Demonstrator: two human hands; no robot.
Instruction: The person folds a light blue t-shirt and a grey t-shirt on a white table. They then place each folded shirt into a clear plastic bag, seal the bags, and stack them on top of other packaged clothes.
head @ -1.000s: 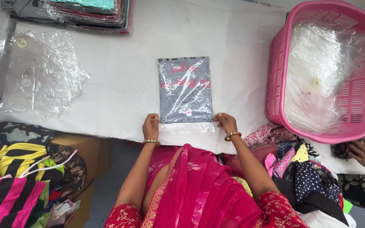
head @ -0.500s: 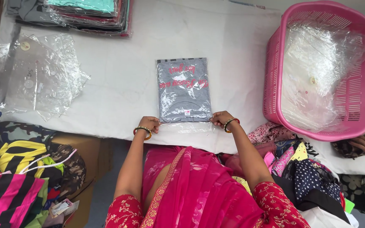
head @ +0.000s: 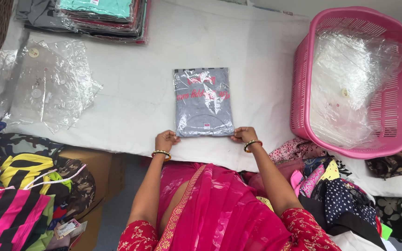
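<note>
- Watching from the head view, I see a folded grey garment in a clear bag (head: 204, 102) lying flat on the white worktop (head: 131, 107), near its front edge and about midway across.
- Left hand (head: 166, 140) rests at the bag's near left corner, fingers curled and pinching the plastic edge there.
- Right hand (head: 244, 135) sits at the near right corner, fingers likewise pinching the bag's lower edge. A bangle shows on each wrist.
- Pink plastic basket (head: 303, 93) stands to the right of the bag, apart from it, with loose clear plastic bags (head: 357, 88) heaped inside.
- Pile of empty clear bags (head: 47, 83) lies on the worktop's left side, well apart from the hands.
- Stack of bagged garments (head: 98, 14) sits at the far edge, upper left.
- Loose patterned cloth (head: 19, 186) lies below the worktop on the left, more of it (head: 331, 186) on the right.
</note>
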